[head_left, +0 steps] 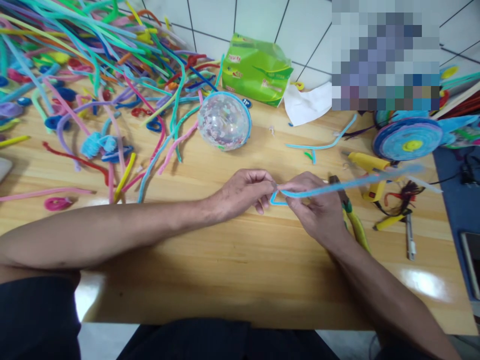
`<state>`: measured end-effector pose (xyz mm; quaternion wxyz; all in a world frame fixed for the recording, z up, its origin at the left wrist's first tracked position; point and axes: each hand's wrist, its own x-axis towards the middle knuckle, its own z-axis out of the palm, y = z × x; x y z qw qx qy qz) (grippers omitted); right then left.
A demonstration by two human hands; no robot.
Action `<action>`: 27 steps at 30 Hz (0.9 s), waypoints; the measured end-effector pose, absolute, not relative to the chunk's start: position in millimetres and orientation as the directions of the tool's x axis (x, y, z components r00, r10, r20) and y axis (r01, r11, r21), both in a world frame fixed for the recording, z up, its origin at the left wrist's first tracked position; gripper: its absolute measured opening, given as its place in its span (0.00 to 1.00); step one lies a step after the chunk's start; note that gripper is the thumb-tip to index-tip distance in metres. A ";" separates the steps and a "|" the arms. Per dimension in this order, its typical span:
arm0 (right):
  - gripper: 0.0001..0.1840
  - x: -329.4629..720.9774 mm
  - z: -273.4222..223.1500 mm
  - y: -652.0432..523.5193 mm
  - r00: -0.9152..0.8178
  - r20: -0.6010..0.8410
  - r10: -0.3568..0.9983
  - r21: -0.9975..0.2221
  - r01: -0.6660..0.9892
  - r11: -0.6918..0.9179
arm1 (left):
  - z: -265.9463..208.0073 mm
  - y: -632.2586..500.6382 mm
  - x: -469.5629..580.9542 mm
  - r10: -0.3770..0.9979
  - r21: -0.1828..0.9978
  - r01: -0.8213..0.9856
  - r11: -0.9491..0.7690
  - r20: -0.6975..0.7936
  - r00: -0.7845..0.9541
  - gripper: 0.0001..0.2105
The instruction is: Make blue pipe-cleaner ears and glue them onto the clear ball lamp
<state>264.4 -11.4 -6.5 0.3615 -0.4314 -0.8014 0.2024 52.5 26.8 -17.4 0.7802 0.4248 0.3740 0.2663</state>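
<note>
Between my two hands is a blue pipe cleaner [326, 189], bent at one end into a small angular loop. My left hand [249, 192] pinches it at the bend with thumb and forefinger. Just to the right, my right hand [317, 210] grips the same pipe cleaner, whose long free end stretches out blurred to the right above the table. Partly hidden behind my right hand lie pliers [354, 222] with yellow-green handles. Beyond the hands, another light blue pipe cleaner [324, 145] lies bent on the wood.
A heap of colourful pipe cleaners [112, 60] covers the left and back left. Behind my hands stand a clear dome [224, 121] and a green tissue pack [257, 70]. At right are a yellow glue gun [371, 167], a utility knife [411, 237] and a blue coiled disc [408, 139].
</note>
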 end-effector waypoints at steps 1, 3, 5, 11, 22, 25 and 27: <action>0.14 265.2 -6.4 -11.4 -0.374 0.404 0.835 -0.635 0.543 0.550 | -17.0 27.4 52.3 0.729 0.857 -0.099 0.505 -0.362 0.581 0.07; 0.15 266.4 -7.3 -11.8 -0.377 0.403 0.834 -0.625 0.553 0.552 | -16.7 28.2 52.1 0.723 0.851 -0.105 0.515 -0.365 0.587 0.08; 0.14 266.4 -9.8 -12.9 -0.355 0.417 0.837 -0.609 0.574 0.547 | -16.8 28.2 52.5 0.727 0.851 -0.116 0.512 -0.357 0.586 0.08; 0.12 262.0 -15.9 -15.3 -0.201 0.456 0.867 -0.608 0.641 0.469 | -15.5 26.2 54.2 0.759 0.864 -0.133 0.485 -0.340 0.555 0.07; 0.13 270.9 -13.2 -12.5 -0.392 0.514 0.763 -0.459 0.626 0.631 | -15.7 27.6 53.6 0.740 0.851 -0.126 0.510 -0.360 0.568 0.09; 0.11 273.2 -14.4 -13.5 -0.390 0.485 0.783 -0.459 0.648 0.608 | -15.8 27.5 53.2 0.740 0.847 -0.141 0.513 -0.352 0.574 0.09; 0.12 272.4 -14.1 -14.0 -0.393 0.449 0.802 -0.470 0.660 0.587 | -16.7 27.6 52.8 0.742 0.851 -0.147 0.503 -0.338 0.579 0.08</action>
